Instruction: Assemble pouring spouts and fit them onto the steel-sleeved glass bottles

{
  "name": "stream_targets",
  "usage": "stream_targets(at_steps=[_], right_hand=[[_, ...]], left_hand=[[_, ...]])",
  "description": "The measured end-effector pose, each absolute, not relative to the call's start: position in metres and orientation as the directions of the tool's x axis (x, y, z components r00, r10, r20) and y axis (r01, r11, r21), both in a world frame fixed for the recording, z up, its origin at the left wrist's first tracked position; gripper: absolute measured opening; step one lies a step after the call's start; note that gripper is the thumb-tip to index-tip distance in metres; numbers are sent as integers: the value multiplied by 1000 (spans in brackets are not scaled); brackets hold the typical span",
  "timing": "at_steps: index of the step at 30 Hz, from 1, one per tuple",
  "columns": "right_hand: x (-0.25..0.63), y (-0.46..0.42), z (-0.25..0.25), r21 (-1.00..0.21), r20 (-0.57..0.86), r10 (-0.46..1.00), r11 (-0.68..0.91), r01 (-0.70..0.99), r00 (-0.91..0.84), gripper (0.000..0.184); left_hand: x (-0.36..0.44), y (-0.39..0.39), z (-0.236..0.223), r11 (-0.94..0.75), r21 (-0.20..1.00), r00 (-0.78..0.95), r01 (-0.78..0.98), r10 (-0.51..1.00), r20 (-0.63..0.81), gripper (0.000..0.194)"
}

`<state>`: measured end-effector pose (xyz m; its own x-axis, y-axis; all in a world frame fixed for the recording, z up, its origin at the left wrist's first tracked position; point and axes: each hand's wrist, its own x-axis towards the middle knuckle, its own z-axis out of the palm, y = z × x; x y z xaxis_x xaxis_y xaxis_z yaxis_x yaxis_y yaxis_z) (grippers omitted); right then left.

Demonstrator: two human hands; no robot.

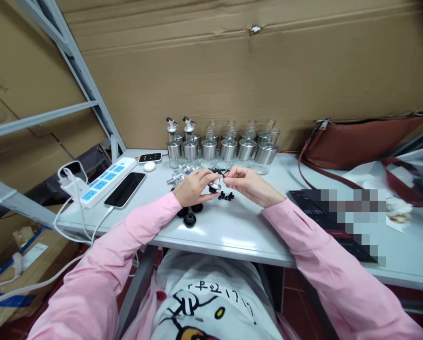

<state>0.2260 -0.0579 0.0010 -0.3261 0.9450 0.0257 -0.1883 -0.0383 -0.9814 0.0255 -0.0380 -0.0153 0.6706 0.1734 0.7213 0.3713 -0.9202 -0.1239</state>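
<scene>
My left hand [194, 185] and my right hand [248, 183] meet over the middle of the white table [239, 231], both in pink sleeves. Both pinch a small metal spout part with a black piece [216, 182] between their fingertips. Small black plugs [226, 195] lie just under my right hand. Black round caps [190, 219] sit by my left wrist. A heap of metal spouts [178, 175] lies behind my left hand. A row of glass bottles with steel collars [228, 150] stands further back; the two at the left [177, 141] carry pourer tops.
A white and blue power strip [103, 182], a phone on a cable [125, 189], a small black device [150, 157] and a white puck [149, 166] lie at left. A brown bag [360, 141] and a dark tablet [324, 217] are at right. Cardboard walls the back.
</scene>
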Motion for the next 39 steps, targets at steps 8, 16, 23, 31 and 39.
stream_targets(at_steps=[8,16,23,31,39], right_hand=[[225,-58,2,-982,60,956,5,-189,-288,28],[225,-57,3,-980,60,977,19,-197,-206,29],[223,-58,1,-988,86,970,54,-145,-228,30],[224,-58,-1,-991,105,965,81,-111,-238,28],[223,-58,-2,-993,98,962,79,-83,-256,28]], left_hand=[[25,-37,-16,-906,-165,695,389,171,698,28],[25,-37,-15,-897,-188,697,400,165,697,29],[25,-36,-17,-874,-216,673,435,156,723,27],[26,-39,-14,-874,-156,644,460,207,737,24],[25,-38,-15,-879,-134,681,457,249,689,15]])
